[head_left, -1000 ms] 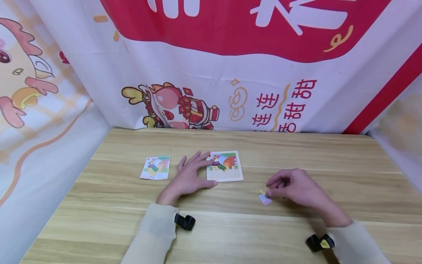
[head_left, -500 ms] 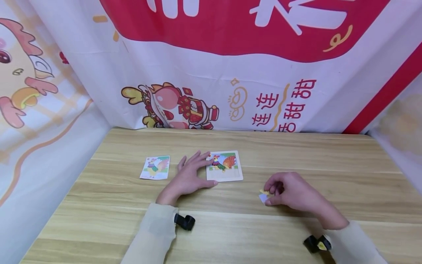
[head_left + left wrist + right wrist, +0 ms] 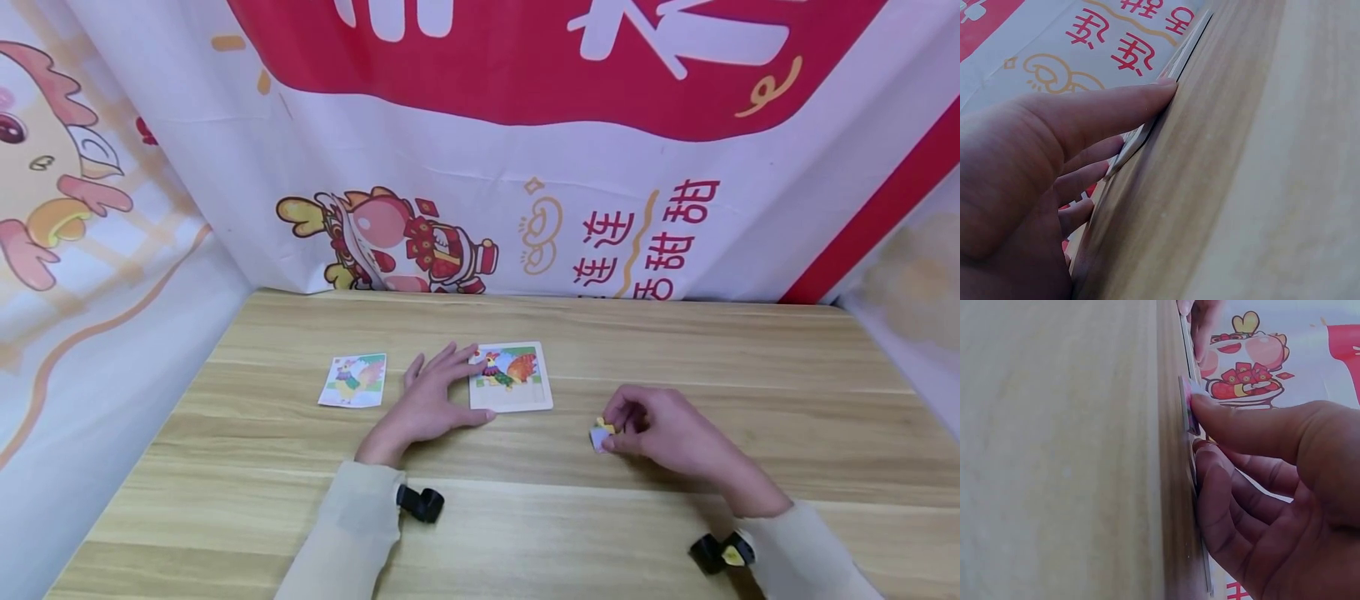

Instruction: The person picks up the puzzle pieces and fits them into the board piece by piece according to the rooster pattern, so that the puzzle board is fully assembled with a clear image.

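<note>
Right of the board (image 3: 519, 401), my right hand (image 3: 666, 427) pinches a piece (image 3: 597, 437), best held lightly, while my spread left hand (image 3: 429, 407) should steady the board.

The card (image 3: 352, 381) lies beside the puzzle (image 3: 525, 395) (to its left).

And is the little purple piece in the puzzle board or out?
Out. The little purple piece is at the fingertips of the right hand, apart from the puzzle board, which the left hand touches.
</note>
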Motion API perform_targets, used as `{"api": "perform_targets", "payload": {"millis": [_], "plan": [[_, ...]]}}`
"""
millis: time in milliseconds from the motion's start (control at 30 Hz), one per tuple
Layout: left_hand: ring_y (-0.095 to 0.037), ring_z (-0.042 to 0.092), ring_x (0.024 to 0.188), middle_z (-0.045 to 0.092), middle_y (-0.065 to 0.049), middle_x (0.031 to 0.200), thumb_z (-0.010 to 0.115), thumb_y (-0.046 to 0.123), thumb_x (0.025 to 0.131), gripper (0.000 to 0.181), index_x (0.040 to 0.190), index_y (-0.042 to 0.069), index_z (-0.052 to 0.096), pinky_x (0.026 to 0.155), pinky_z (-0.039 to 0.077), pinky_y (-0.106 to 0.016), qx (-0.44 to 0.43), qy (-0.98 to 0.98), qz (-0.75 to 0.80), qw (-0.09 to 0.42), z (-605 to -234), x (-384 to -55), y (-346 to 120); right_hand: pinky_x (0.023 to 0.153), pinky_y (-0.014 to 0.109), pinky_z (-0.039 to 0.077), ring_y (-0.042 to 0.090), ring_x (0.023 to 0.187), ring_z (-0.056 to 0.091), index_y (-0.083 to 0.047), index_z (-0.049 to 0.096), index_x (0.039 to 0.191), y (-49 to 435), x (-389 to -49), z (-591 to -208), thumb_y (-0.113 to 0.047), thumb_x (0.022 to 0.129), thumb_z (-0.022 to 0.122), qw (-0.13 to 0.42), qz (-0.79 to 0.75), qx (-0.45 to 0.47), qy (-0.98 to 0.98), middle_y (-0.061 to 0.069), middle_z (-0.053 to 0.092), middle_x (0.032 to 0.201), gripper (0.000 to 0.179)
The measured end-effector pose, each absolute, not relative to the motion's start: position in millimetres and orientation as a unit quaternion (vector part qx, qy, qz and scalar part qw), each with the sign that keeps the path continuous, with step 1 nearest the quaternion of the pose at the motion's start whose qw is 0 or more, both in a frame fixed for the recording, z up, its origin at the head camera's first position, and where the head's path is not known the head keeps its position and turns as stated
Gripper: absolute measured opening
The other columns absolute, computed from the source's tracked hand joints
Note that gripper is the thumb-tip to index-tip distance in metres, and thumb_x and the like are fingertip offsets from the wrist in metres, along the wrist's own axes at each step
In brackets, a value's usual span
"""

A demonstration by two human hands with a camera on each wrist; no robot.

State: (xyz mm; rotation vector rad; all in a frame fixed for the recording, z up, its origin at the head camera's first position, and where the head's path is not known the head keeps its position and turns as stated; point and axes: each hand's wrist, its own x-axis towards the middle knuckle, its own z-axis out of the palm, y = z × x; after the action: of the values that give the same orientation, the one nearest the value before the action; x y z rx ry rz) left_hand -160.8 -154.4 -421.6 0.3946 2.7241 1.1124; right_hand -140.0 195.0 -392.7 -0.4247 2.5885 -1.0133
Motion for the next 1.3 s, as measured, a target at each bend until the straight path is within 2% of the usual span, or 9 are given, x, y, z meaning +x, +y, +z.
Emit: {"api": "perform_targets", "payload": {"millis": [333,633,900,1300], "plan": [[-0.029,0.014,0.17,0.035,0.002,0.177,0.09,0.038,0.086,0.075,0.152,0.017,0.062,0.134,-0.009,-0.062,0.133,0.915,0.372,0.086,-422.0,-161.3,-154.8,0.075,0.028,0.057,0.021,0.09,0.062,-0.017,0.073,0.105,196.3,-144.7,-394.8,-0.015,0.098,0.08,0.152,-0.36,-0.105,0.915,0.002,0.071,0.098,0.01],[-0.027,0.014,0.17,0.035,0.006,0.177,0.091,0.04,0.085,0.077,0.153,0.02,0.061,0.135,-0.009,-0.061,0.131,0.917,0.368,0.083,-419.4,-163.6,-153.9,0.074,0.029,0.06,0.022,0.089,0.066,-0.015,0.073,0.106,190.7,-149.0,-389.6,-0.014,0.101,0.076,0.144,-0.393,-0.106,0.902,0.004,0.073,0.098,0.006],[-0.028,0.015,0.17,0.037,0.004,0.176,0.091,0.04,0.085,0.077,0.153,0.019,0.061,0.135,-0.007,-0.062,0.126,0.917,0.37,0.085,-419.6,-162.6,-155.6,0.073,0.029,0.057,0.022,0.089,0.064,-0.015,0.074,0.104,159.0,-157.9,-386.7,-0.015,0.1,0.077,0.138,-0.414,-0.137,0.889,0.005,0.072,0.098,0.005],[-0.026,0.015,0.17,0.035,0.005,0.176,0.091,0.042,0.085,0.08,0.155,0.021,0.059,0.136,-0.008,-0.06,0.126,0.922,0.357,0.084,-420.9,-162.6,-154.2,0.081,0.032,0.056,0.019,0.09,0.068,-0.012,0.077,0.102,101.9,-174.7,-391.2,-0.016,0.096,0.08,0.143,-0.464,-0.122,0.866,0.005,0.076,0.098,0.007]]}}
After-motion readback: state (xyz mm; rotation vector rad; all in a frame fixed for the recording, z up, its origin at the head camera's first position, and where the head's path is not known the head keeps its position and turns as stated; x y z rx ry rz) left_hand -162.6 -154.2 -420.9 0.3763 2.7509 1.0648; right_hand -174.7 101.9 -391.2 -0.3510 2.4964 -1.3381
